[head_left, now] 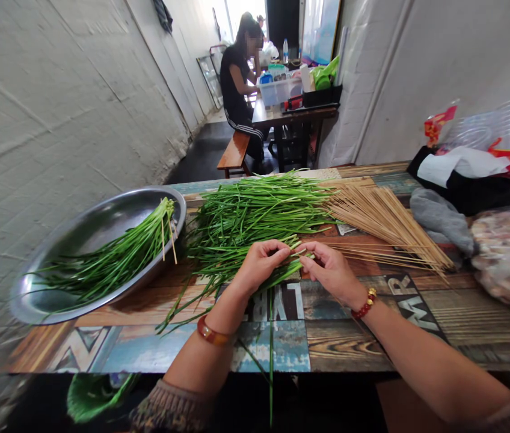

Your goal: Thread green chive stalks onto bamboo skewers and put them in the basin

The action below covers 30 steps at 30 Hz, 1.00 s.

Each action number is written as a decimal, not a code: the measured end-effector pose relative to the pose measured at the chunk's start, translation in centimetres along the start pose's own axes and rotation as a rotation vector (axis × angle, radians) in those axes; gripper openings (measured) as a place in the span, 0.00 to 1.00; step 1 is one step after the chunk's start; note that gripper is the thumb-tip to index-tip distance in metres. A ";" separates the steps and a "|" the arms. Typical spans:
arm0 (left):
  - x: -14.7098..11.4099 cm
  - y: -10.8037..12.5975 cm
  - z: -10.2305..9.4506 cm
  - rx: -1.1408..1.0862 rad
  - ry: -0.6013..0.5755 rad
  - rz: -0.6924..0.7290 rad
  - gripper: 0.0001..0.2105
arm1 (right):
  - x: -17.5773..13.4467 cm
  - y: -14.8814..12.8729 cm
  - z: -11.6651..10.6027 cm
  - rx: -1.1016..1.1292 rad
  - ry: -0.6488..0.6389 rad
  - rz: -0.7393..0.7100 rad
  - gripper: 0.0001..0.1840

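Observation:
A wide heap of garlic chives point(255, 207) lies across the middle of the table, their pale ends toward the right. At its near edge my left hand point(261, 261) is closed, thumb and forefinger pinched on a few chive stalks. Close beside it, my right hand point(327, 270) has its fingertips closed around the pale ends of the same stalks. A thin line slants below my right palm; I cannot tell whether it is a skewer. Long chive leaves point(271, 361) hang over the front edge below my hands. Right of the heap lies a fanned pile of bamboo skewers point(385, 222).
At left, a metal basin point(97, 210) holds skewered chives point(119, 258). Plastic packaging point(485, 129), a grey bag point(439, 219) and a clear bag of pale pieces point(507, 252) crowd the right. Behind, a person point(239, 84) sits at another table point(291, 114) with a plastic bin.

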<state>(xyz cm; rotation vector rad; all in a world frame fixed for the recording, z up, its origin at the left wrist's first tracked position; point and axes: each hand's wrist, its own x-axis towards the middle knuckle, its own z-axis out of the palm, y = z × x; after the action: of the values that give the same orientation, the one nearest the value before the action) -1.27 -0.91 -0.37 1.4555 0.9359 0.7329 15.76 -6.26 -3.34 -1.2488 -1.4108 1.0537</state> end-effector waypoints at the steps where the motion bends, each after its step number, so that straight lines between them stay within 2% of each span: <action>1: 0.0 0.0 0.0 0.006 0.000 0.008 0.15 | 0.0 0.0 0.0 -0.005 0.001 0.000 0.13; 12: 0.2 -0.1 -0.2 0.136 0.006 0.117 0.11 | 0.0 0.1 0.0 -0.040 -0.002 -0.003 0.12; 20: 0.0 -0.1 -0.1 0.110 -0.017 0.071 0.10 | 0.0 0.3 0.3 0.048 0.001 0.037 0.14; 30: 0.0 -0.3 0.0 0.134 -0.103 0.113 0.11 | -0.1 0.5 0.4 0.032 0.003 -0.049 0.20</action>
<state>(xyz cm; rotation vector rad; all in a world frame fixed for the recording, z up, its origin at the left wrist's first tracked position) -1.30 -0.89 -0.68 1.6591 0.8421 0.6813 15.44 -6.31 -3.94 -1.1868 -1.4100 1.0363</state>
